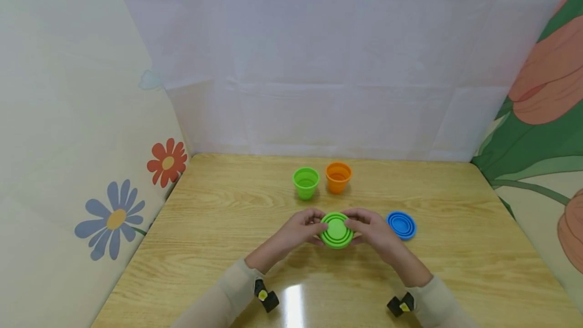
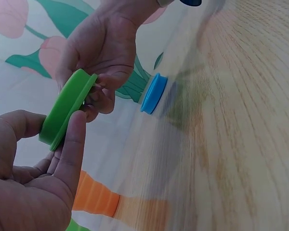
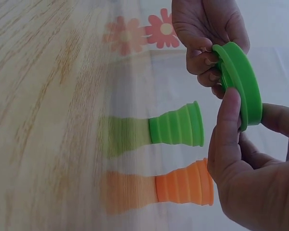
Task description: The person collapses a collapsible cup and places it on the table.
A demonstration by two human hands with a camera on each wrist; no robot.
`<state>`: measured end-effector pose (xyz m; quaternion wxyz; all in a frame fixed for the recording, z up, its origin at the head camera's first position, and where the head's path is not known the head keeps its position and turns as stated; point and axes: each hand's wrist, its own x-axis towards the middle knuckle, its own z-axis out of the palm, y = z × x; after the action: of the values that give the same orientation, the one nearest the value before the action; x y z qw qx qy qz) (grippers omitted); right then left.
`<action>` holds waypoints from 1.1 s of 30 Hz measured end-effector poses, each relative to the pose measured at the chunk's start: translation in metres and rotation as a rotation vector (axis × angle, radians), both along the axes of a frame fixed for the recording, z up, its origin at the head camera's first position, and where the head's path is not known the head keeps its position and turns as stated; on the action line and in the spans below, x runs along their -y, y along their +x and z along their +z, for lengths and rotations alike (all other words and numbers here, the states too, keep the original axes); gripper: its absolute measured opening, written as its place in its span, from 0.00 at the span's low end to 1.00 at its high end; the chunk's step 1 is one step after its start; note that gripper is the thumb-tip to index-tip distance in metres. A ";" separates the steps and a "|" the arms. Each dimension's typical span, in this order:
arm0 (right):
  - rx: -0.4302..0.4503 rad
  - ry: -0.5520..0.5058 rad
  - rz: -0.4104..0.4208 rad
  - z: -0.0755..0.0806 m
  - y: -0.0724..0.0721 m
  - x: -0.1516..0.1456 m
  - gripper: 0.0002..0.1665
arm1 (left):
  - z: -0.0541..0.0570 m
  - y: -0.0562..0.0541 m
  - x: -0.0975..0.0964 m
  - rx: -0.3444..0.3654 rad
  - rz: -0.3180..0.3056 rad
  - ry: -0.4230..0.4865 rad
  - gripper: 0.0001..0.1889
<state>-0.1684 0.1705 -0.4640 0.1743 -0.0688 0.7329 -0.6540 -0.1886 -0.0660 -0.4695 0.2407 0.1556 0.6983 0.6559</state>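
A flattened green collapsible cup (image 1: 337, 230) is held above the table between both hands, its ringed face turned up toward the head camera. My left hand (image 1: 302, 230) pinches its left edge, thumb on the face and fingers beneath. On the opposite edge my right hand (image 1: 374, 232) grips it the same way. The left wrist view shows the cup (image 2: 67, 108) side-on, folded into a thick disc clear of the table. To the right of my right hand lies a flattened blue collapsible cup (image 1: 401, 225).
Beyond the hands, an expanded green cup (image 1: 305, 183) and an expanded orange cup (image 1: 338, 177) stand upright side by side. The wooden table (image 1: 237, 186) ends at a pale cloth backdrop (image 1: 291, 65). Flower-printed cloths hang at both sides.
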 end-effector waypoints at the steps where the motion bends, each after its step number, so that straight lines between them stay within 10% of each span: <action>1: 0.007 0.000 -0.006 0.000 0.000 0.000 0.27 | 0.000 0.000 0.000 0.003 0.001 0.002 0.19; 9: 0.072 -0.045 -0.085 -0.001 0.000 -0.004 0.28 | 0.000 -0.001 -0.002 -0.059 0.006 0.031 0.19; 20: 0.153 -0.085 -0.114 -0.004 -0.002 -0.007 0.31 | 0.002 -0.002 -0.003 -0.507 0.074 -0.120 0.14; 33: 0.209 -0.197 -0.019 -0.005 -0.006 -0.012 0.29 | -0.014 -0.006 -0.005 -1.358 0.036 -0.237 0.16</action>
<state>-0.1743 0.1820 -0.4686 0.2359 -0.0104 0.6436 -0.7280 -0.1950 -0.0608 -0.4832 -0.2456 0.4929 0.7640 0.3362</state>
